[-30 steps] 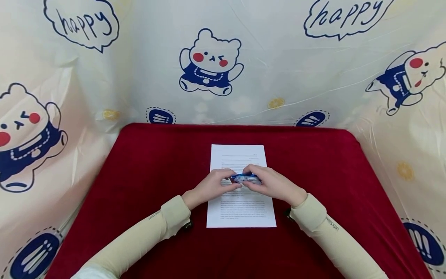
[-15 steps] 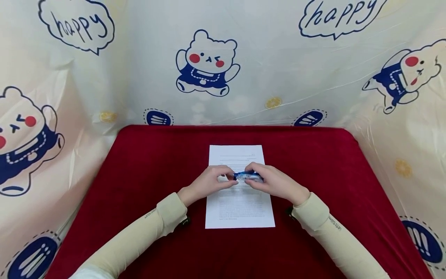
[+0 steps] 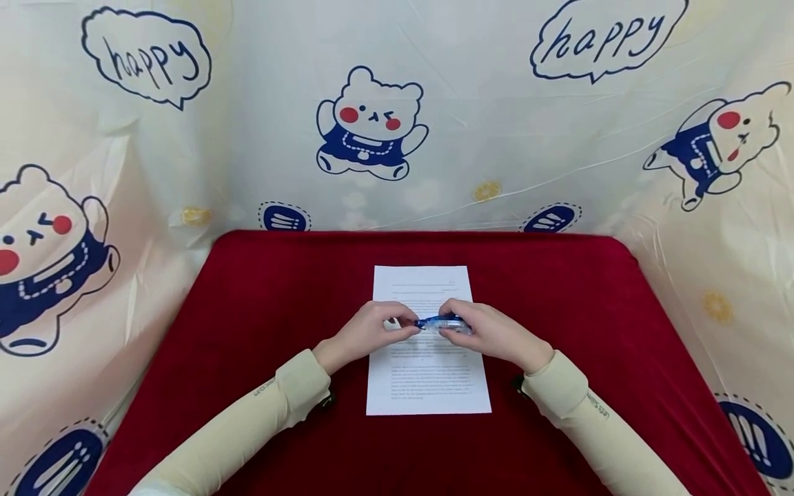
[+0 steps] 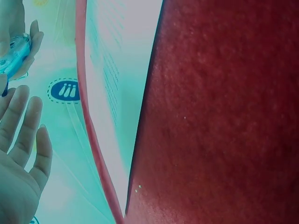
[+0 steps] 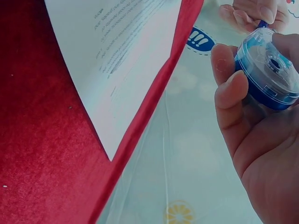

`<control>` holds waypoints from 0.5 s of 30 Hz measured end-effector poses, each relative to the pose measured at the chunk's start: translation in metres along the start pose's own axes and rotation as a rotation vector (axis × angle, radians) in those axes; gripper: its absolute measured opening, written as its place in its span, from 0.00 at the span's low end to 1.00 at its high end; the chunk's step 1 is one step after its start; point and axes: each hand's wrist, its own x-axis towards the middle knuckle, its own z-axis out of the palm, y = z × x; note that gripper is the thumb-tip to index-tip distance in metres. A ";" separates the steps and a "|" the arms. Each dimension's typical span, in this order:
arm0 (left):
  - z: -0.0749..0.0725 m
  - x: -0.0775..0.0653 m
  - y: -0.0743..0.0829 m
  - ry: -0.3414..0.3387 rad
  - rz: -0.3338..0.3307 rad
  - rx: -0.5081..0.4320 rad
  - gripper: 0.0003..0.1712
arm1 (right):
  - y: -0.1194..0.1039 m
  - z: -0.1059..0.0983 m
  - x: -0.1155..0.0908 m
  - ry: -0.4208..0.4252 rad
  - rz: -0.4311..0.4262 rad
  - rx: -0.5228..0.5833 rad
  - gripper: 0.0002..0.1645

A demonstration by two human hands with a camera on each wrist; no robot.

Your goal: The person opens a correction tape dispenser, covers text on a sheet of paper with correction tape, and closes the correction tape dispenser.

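Note:
A blue and clear correction tape [image 3: 443, 322] is held above a printed sheet of paper [image 3: 428, 386]. My right hand [image 3: 499, 335] grips its rounded body between thumb and fingers. In the right wrist view the correction tape [image 5: 268, 70] shows a round hub through its clear side. At its narrow blue tip, my left hand [image 3: 372, 329] pinches with thumb and forefinger. The left hand's other fingers [image 4: 30, 121] are spread loosely in the left wrist view. The pinched tip itself is mostly covered by the fingertips.
The paper lies flat on a table covered with red cloth [image 3: 298, 275]. A pale curtain [image 3: 484, 89] printed with cartoon bears stands behind the table and along both sides.
The left hand has drawn slightly left, from the body of the correction tape to its tip. The correction tape looks slimmer from above. The whole head view has shifted slightly.

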 end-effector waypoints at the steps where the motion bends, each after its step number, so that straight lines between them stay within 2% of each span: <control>1: 0.000 0.000 -0.001 -0.001 -0.002 0.003 0.07 | 0.000 0.001 0.000 -0.003 0.006 0.000 0.11; 15: 0.003 -0.003 -0.004 -0.009 -0.042 0.039 0.08 | 0.001 0.004 0.002 -0.010 0.018 -0.030 0.13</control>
